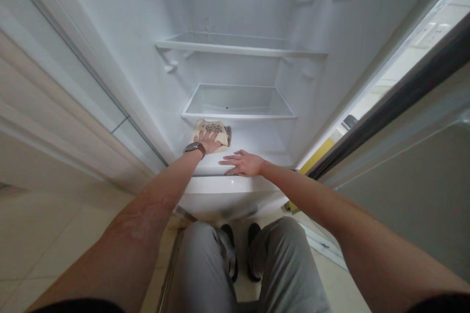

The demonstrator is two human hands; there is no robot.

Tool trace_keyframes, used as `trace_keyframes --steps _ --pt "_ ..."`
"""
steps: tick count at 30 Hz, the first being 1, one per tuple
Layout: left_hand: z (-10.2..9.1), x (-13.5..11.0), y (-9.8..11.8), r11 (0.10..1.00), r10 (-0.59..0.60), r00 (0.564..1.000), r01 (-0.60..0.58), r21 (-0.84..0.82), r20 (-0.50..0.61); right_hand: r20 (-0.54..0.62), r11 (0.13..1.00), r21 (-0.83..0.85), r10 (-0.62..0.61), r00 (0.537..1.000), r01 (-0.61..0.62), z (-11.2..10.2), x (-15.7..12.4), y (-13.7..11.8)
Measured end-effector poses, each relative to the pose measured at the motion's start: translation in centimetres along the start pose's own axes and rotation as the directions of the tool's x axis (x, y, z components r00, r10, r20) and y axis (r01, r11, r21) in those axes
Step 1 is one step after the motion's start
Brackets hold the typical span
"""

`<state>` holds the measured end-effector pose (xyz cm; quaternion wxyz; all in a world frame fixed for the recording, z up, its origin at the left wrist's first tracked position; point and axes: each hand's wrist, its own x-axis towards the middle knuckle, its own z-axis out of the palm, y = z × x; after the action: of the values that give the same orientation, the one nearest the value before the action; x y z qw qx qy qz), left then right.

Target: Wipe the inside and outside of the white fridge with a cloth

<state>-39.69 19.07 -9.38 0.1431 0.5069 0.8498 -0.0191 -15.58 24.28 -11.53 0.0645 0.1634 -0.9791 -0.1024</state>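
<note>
My left hand (208, 142), with a watch (195, 148) at the wrist, lies flat with its fingers spread on a beige cloth (220, 138) that has a dark printed pattern. The folded cloth rests on the white bottom (257, 139) of an open refrigerator, toward the left side. To the right and nearer to me, my right hand (244, 163) is stretched out over the front edge of that bottom, fingers apart and nothing held. Whether its fingertips touch the surface I cannot tell.
Above the hands are a lower glass shelf (238, 116) with white edges and an upper shelf (238, 49). An open door (411, 190) stands to the right. My bent knees (205, 244) are just below the refrigerator's front. Something yellow (319, 155) shows beside the right wall.
</note>
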Motion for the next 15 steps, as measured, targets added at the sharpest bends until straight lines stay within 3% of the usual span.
trace_keyframes --steps 15 --pt "-1.0 3.6 0.4 0.999 0.006 0.999 -0.008 -0.047 -0.038 0.017 1.000 -0.031 0.006 1.000 -0.006 -0.2 0.0 -0.1"
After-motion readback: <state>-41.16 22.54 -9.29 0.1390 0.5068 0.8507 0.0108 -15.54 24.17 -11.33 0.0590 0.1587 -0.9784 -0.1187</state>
